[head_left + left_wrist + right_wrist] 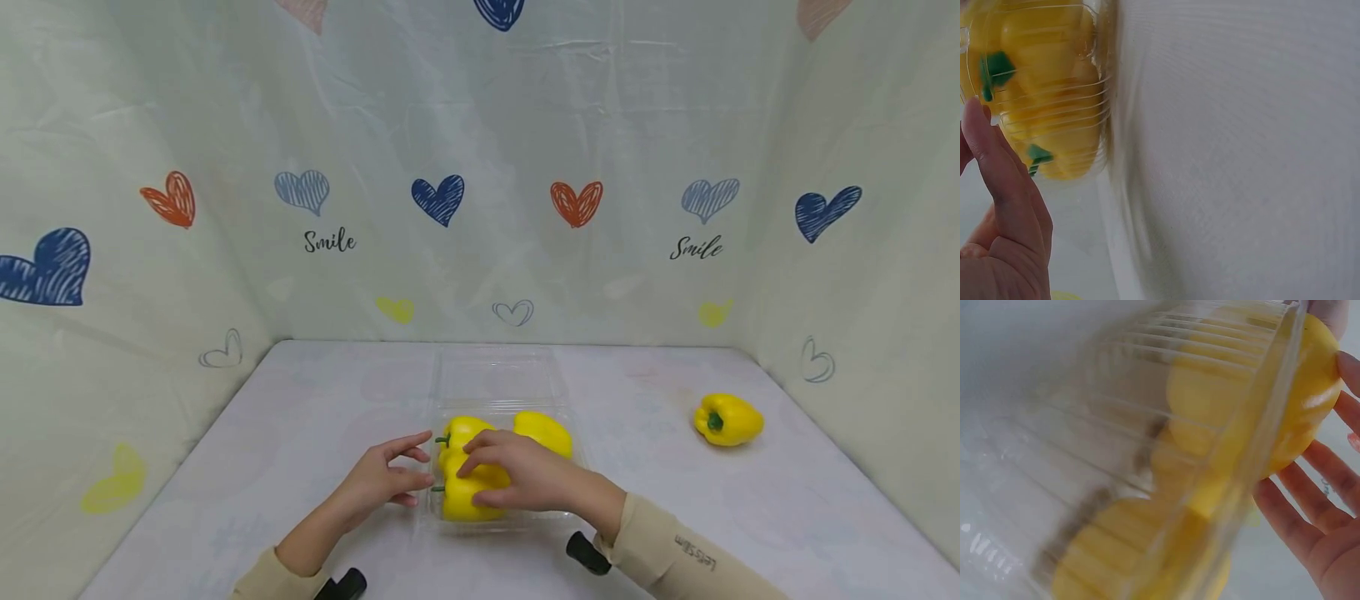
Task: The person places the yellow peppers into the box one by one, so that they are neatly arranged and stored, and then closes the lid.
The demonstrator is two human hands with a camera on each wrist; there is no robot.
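Note:
A clear plastic clamshell box [525, 523] stands with its lid folded back and holds yellow bell peppers. My right hand [528, 473] reaches over the box, its fingers and thumb bent around the front yellow bell pepper [468, 498]; in the right wrist view its fingertips touch that pepper [1313, 387]. Behind it in the box lie a back-left pepper [465, 428] and a back-right pepper [546, 432]. At the box's left side is my left hand [378, 482], fingers mostly extended, fingertips at the wall and holding nothing. Green stems [999, 69] point toward it.
Another yellow bell pepper [731, 421] lies on the white tabletop [652, 500] to the right. The raised clear lid [495, 379] extends behind the box. A heart-printed curtain [510, 125] encloses the table's back and sides.

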